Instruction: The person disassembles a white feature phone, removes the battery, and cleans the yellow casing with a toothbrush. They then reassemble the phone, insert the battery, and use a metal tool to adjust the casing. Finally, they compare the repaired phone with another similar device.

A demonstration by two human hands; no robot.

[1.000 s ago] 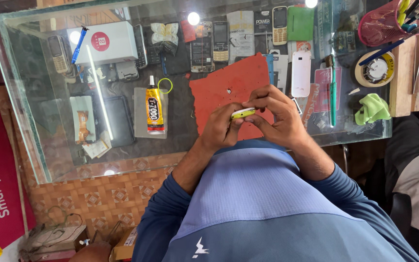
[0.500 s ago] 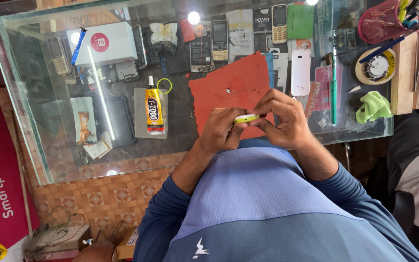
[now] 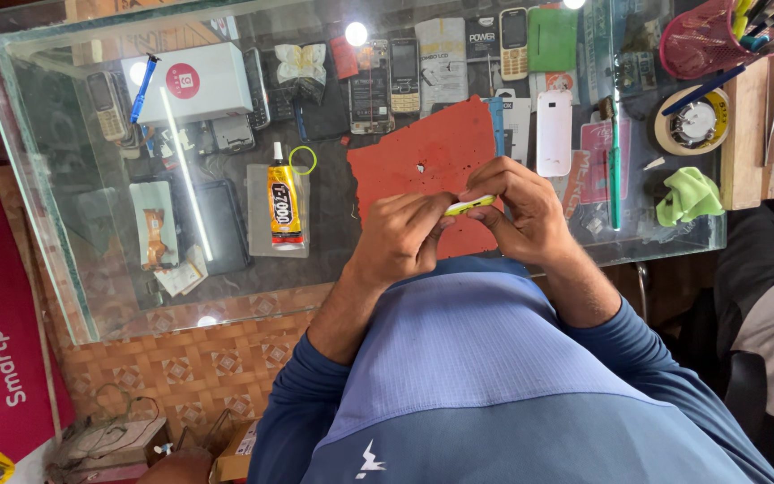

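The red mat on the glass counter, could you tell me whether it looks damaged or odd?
Yes: the red rubber mat has a ragged hole and small punctures near its middle, and uneven edges. Both hands, left hand and right hand, hold a small yellow-edged flat part above it.

I am looking down on a glass-topped counter (image 3: 73,269). Lying on it are a red mat (image 3: 423,166), a glue tube (image 3: 284,206) sitting on a clear sheet, a yellow-green ring (image 3: 303,159), a white box (image 3: 194,82), a blue pen (image 3: 143,87), a tape roll (image 3: 693,124) and a green cloth (image 3: 687,195).
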